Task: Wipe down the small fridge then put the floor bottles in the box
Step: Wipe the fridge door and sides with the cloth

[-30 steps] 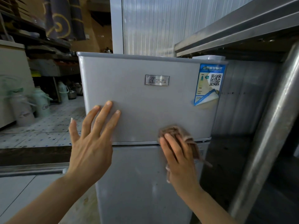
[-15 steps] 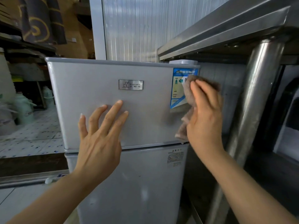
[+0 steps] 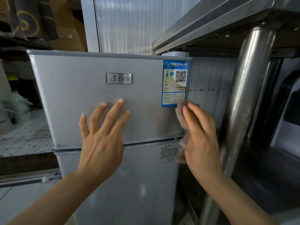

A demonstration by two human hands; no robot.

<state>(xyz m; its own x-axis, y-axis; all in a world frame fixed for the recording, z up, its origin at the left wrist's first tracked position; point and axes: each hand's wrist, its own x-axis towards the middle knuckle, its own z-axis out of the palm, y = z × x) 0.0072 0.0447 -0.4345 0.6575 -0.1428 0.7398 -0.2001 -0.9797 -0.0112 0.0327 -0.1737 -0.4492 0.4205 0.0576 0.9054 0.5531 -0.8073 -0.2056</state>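
While pale plastic jugs (image 3: 19, 109) wait blurred on the tiled floor at far left, no box shows and their contents cannot be told. Next, the left hand (image 3: 100, 143) presses spread, straight fingers flat on the small silver two-door fridge (image 3: 78, 95). At the door's right edge, the right hand (image 3: 201, 140) presses a brownish cloth (image 3: 181, 117), its grip hard to read through blur. Rubbing there could probably peel the blue energy sticker (image 3: 175, 83).

Hands (image 3: 100, 140) and cloth (image 3: 181, 120) on fridge (image 3: 81, 88)
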